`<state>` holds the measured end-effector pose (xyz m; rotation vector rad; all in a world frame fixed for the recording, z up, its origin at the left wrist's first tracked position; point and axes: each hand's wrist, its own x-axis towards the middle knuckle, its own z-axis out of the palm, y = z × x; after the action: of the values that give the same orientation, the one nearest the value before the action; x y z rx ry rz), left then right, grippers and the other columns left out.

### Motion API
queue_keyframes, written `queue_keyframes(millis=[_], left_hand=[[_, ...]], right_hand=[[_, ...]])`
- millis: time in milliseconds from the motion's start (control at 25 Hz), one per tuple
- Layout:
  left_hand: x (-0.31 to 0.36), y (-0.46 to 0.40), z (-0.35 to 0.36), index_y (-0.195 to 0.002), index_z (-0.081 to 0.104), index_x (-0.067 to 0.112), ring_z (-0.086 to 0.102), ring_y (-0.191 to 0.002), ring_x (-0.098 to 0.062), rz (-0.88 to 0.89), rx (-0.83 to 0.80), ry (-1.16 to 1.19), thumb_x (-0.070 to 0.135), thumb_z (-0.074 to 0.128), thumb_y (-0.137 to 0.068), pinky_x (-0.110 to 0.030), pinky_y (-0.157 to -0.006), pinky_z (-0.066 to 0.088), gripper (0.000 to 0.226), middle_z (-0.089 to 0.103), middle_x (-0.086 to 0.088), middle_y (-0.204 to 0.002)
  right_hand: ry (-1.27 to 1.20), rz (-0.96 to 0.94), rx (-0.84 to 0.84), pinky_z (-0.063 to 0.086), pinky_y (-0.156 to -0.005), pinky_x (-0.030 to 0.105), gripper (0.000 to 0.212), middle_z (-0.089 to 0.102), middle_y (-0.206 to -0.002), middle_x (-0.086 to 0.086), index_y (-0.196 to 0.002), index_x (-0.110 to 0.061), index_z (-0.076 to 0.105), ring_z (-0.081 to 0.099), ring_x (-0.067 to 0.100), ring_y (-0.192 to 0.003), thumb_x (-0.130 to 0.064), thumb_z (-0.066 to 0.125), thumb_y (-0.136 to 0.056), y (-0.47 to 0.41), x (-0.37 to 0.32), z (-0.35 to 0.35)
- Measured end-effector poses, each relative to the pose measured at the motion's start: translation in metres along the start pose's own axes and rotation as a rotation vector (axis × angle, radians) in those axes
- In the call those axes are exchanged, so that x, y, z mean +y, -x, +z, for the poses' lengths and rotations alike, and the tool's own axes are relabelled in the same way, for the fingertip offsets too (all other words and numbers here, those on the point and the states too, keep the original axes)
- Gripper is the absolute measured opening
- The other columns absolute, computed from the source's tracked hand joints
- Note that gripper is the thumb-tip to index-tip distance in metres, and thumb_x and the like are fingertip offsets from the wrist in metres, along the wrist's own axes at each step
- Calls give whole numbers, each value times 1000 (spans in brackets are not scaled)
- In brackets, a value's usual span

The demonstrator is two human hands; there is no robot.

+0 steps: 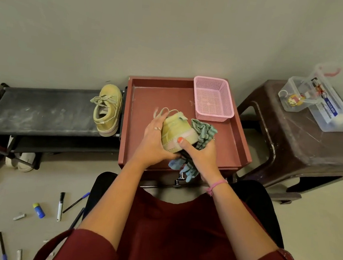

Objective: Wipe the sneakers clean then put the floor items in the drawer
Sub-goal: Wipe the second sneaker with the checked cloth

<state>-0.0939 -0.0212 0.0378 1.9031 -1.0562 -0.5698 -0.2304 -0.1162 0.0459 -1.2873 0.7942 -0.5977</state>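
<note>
Wiping step in progress. Left hand [155, 135] gripping yellow sneaker [177, 131] over red tray [239, 141]; right hand [201, 154] clutching striped cloth [203, 131] against sole. Second sneaker [107, 110] waiting on black rack [41, 112]. Judged next: finishing wipe. Pens and markers [60, 206] lying on floor.

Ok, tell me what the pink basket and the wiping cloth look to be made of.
Basket: looks like moulded plastic, with a fine grid of holes and a smooth rim. Cloth: soft woven or knitted fabric, probably cotton; it crumples and hangs limp, striped teal and grey.
</note>
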Motion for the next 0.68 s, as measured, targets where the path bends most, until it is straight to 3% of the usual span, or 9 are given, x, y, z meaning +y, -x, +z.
queue_keyframes(millis=[160,280,400,480,560,680], left_hand=[[-1,5,-1,-135,28,35,41,-122,-6,12,43,93,10,87,-55,-18,-102,40,102,36,5,-133],[2,6,3,-131,29,39,42,-117,-5,21,41,88,9,86,-55,-1,-89,34,100,37,6,-131],[0,11,5,-130,31,41,44,-119,-6,12,53,108,8,85,-53,-2,-91,35,100,38,9,-130],[0,15,7,-130,33,39,45,-120,-7,9,78,134,7,86,-52,-12,-96,39,100,39,9,-130],[4,13,9,-131,34,38,47,-119,-8,15,75,143,9,88,-52,-20,-96,44,100,40,8,-131],[11,11,8,-132,35,38,50,-117,-9,18,93,147,13,88,-51,-24,-95,47,100,43,6,-132]], right_hand=[[-106,115,40,55,-73,27,15,72,-95,0,-102,-19,65,68,19,-90,-28,62,-91,-9,-32,-23],[156,-22,45,54,-80,22,14,71,-95,-6,-104,-23,66,67,11,-89,-28,61,-92,-25,-60,-32],[760,-270,-46,46,-71,20,20,65,-88,-11,-110,-24,65,56,4,-78,-19,58,-92,-13,-60,-10],[1035,-504,24,45,-82,33,42,64,-107,-5,-119,-24,63,54,15,-97,-3,59,-83,13,-38,4],[1182,-735,116,47,-78,41,51,62,-118,-1,-119,-19,64,49,24,-108,3,60,-74,32,-21,4],[1252,-990,96,48,-69,41,41,65,-114,2,-114,-14,67,48,25,-104,-3,54,-76,23,-25,-1]])
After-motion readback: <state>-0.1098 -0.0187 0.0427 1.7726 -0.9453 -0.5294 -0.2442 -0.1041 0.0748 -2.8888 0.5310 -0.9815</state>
